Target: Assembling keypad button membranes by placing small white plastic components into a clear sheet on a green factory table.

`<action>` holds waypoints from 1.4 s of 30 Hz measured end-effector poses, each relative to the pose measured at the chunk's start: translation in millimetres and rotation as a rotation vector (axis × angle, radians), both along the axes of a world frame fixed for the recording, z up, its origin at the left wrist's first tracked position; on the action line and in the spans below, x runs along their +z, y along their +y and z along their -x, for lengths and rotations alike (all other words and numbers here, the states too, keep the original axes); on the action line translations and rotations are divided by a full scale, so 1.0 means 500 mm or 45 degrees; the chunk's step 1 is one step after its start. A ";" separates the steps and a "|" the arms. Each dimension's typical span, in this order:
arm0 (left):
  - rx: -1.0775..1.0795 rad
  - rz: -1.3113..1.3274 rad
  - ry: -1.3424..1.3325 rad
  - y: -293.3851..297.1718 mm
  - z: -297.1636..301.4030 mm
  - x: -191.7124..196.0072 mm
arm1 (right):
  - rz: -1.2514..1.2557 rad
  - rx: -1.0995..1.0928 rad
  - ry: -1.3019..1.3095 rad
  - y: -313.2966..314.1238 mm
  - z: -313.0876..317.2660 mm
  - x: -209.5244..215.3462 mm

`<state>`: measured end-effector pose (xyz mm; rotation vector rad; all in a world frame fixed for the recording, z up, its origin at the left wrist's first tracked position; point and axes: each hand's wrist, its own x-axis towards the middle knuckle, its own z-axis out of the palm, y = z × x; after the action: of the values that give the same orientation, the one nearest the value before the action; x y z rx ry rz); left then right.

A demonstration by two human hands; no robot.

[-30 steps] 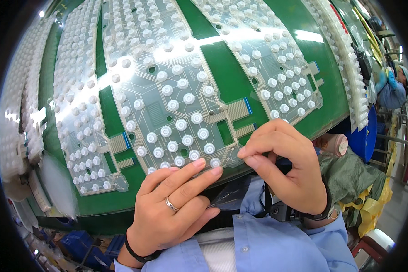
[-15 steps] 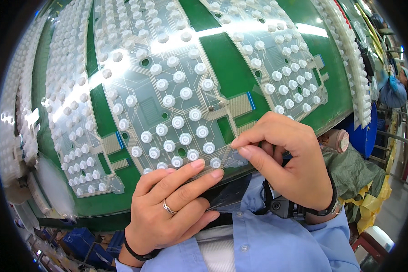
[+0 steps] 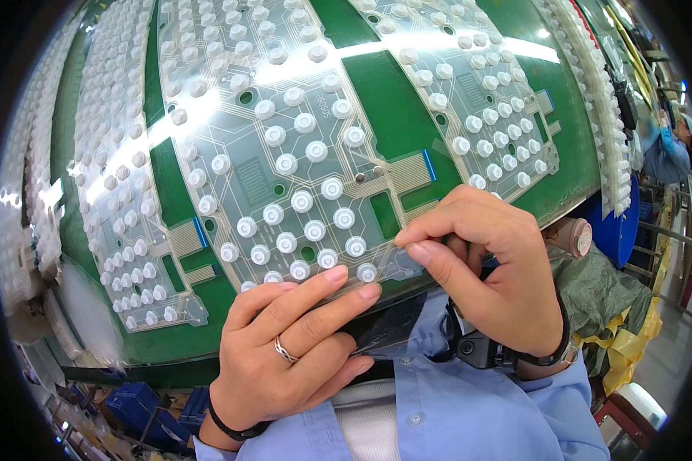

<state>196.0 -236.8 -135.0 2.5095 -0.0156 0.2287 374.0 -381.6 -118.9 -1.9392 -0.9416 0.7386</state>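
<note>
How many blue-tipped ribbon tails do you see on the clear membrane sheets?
3: one on the left sheet, one on the middle sheet above the right hand, one on the right sheet. Others may be hidden.

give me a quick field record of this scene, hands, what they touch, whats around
surface: green table
middle sheet: clear membrane sheet with white rubber domes, lying flat
left hand: fingers flat on the sheet's near edge; ring on one finger, dark band at the wrist
right hand: fingertips pinching the sheet's near right corner; dark wristband
other sheets: similar sheet at left, another at right
far right: another person in blue
below table: blue bins
</note>
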 end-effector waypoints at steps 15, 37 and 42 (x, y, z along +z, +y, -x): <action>-0.047 -0.144 0.071 -0.005 -0.003 0.002 | -0.042 0.150 -0.185 -0.014 -0.007 -0.005; 0.050 0.094 0.141 0.056 -0.022 0.031 | -0.068 0.066 -0.759 0.057 -0.025 -0.013; -0.010 0.028 0.108 0.062 -0.019 0.015 | -0.061 0.053 -0.763 0.057 -0.023 -0.016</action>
<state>205.5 -205.8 -127.4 2.4945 0.0113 0.1188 385.3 -353.1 -126.8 -2.1427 -1.3392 0.1405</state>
